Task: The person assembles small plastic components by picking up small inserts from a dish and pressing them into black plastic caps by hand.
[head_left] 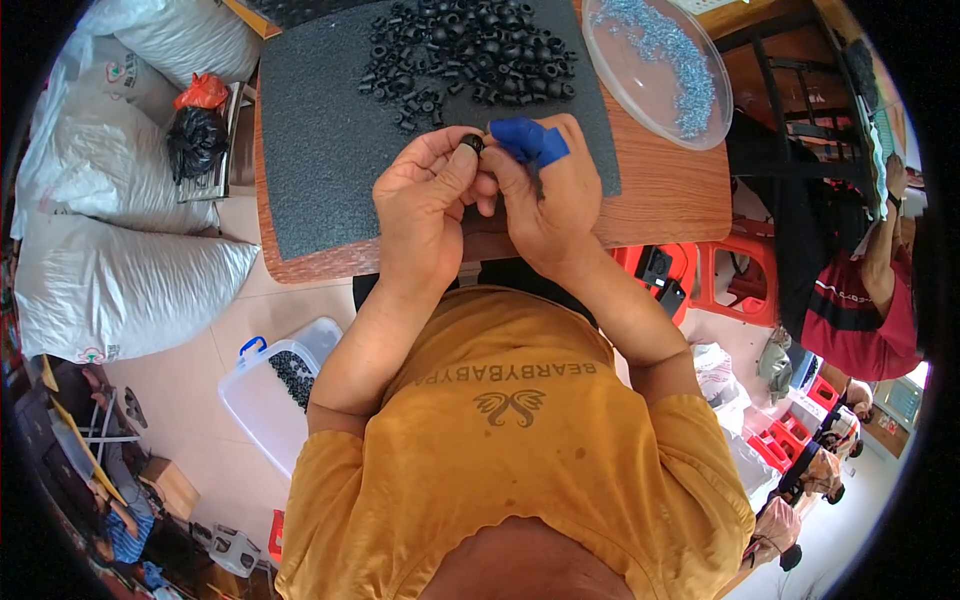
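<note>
In front of my chest, over the table's near edge, my two hands meet. My left hand is closed, its thumb and forefinger pinching a small round black plastic part. Blue wrapping covers fingers of my right hand. That hand is closed too, thumb and fingertips right beside the black part; what lies between them is hidden. Just beyond, a heap of similar black parts is spread on a dark grey foam mat.
The mat lies on a brown wooden table. A round clear tray at the right holds small bluish pieces. White sacks stand left; a clear bin with black parts is on the floor. Red stools and other people are to the right.
</note>
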A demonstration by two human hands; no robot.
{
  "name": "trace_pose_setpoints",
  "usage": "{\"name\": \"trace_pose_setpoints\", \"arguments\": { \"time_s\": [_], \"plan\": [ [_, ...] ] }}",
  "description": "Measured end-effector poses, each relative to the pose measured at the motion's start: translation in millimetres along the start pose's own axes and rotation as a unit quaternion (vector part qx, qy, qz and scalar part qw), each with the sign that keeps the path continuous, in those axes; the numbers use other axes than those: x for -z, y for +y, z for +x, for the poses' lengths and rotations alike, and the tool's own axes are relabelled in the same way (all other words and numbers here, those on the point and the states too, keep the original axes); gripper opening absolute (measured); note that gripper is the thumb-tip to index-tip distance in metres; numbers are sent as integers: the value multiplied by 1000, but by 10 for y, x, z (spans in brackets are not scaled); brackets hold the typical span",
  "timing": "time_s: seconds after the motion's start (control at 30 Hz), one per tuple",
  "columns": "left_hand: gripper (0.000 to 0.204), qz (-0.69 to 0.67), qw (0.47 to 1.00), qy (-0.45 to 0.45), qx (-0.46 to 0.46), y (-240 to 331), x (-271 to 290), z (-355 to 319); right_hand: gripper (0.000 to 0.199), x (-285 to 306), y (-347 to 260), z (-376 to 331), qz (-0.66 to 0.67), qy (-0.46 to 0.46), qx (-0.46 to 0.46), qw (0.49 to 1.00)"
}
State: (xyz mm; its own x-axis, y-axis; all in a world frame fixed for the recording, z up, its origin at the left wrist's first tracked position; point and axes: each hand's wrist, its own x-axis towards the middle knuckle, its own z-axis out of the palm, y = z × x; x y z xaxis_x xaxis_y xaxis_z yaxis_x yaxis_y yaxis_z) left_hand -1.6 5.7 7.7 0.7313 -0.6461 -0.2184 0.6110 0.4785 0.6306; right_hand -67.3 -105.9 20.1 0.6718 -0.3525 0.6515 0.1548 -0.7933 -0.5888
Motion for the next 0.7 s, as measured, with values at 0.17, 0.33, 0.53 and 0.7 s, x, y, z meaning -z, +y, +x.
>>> {"name": "trace_pose_setpoints", "arguments": {
  "time_s": [0.17, 0.33, 0.53, 0.7],
  "plan": [
    [18, 48, 998, -9, -28, -28, 14, -23, 16, 51, 8, 45, 63, -16, -70, 995],
    [24, 72, 997, -30, -20, -43, 57, -10, 22, 79, -38, 38, 219, -14, -282, 934],
    [20, 9, 996, -91, 12, -23, 114, 31, 24, 134, 36, 89, 334, -65, -369, 865],
    [19, -17, 994, -103, 36, -2, 127, 56, 19, 264, -39, 151, 288, -33, -335, 896]
  ]
}}
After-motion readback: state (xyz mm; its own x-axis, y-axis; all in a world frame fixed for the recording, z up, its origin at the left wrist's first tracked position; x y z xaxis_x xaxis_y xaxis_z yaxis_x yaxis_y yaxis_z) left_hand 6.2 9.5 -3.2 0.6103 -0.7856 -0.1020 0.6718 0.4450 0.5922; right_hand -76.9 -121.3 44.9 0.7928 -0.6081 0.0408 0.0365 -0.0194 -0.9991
